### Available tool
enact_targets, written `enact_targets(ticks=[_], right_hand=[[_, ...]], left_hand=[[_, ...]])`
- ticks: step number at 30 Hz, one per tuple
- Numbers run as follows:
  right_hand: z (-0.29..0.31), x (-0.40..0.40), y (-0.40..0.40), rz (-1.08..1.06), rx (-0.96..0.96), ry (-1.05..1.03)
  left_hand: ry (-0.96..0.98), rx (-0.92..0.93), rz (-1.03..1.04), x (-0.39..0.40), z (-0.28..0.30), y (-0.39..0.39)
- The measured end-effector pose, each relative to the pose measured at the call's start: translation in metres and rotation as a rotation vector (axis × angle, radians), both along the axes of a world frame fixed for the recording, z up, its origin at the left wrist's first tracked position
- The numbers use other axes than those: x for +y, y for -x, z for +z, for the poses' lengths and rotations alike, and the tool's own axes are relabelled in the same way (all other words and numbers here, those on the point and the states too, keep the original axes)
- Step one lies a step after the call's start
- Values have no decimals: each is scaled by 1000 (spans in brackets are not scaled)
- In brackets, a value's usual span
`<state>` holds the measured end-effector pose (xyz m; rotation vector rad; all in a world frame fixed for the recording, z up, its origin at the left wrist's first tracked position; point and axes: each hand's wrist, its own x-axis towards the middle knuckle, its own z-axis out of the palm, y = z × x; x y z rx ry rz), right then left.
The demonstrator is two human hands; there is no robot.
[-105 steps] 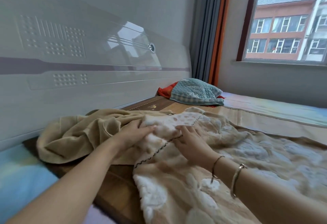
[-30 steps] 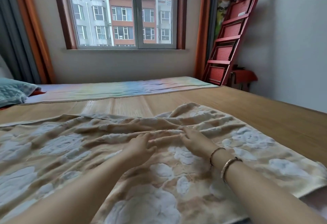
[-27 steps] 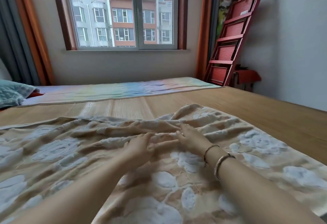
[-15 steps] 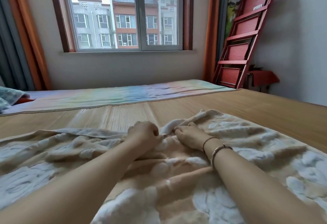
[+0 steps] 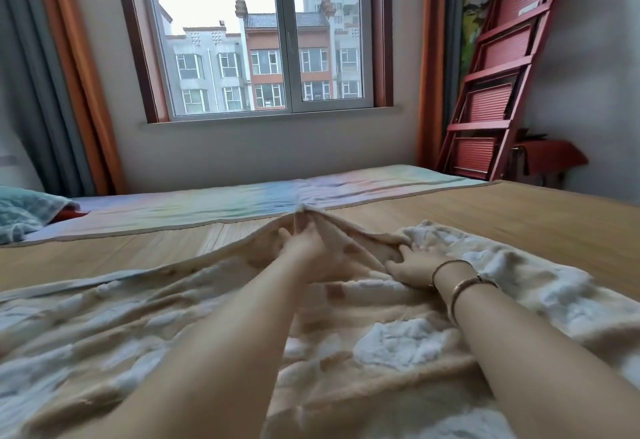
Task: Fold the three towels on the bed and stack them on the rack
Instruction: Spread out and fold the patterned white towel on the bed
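Bare mat [image 5: 519, 217] free beyond towel [image 5: 398, 341]; rack [image 5: 491, 92] far rt.

A window [image 5: 263, 36] sits at 12 o'clock, showing apartment buildings [image 5: 256, 68] outside. Orange curtains [image 5: 81, 68] hang at 10 and 1 o'clock. A pastel striped sheet [image 5: 242, 196] runs across the middle, and a teal pillow [image 5: 20, 213] lies at 9 o'clock.
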<state>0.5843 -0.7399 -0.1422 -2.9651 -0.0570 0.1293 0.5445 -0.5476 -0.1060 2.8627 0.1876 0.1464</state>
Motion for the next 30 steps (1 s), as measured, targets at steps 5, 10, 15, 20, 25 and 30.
enact_targets(ticks=[5, 10, 15, 20, 25, 30], right_hand=[[13, -31, 31, 66, -168, -386], [22, -95, 91, -100, -293, -159], [25, -171, 151, -479, -287, 10], [11, -205, 180, -592, -281, -4], [3, -204, 177, -501, -246, -110], [13, -213, 185, -326, -107, -244]], left_hand=[[-43, 57, -3, -16, -38, -5], [113, -178, -221, -49, -23, 21], [138, -151, -503, -131, -14, 54], [84, -155, -653, -217, -5, 75], [-55, -31, -650, -273, -14, 74], [-93, 38, -536, -293, -18, 61]])
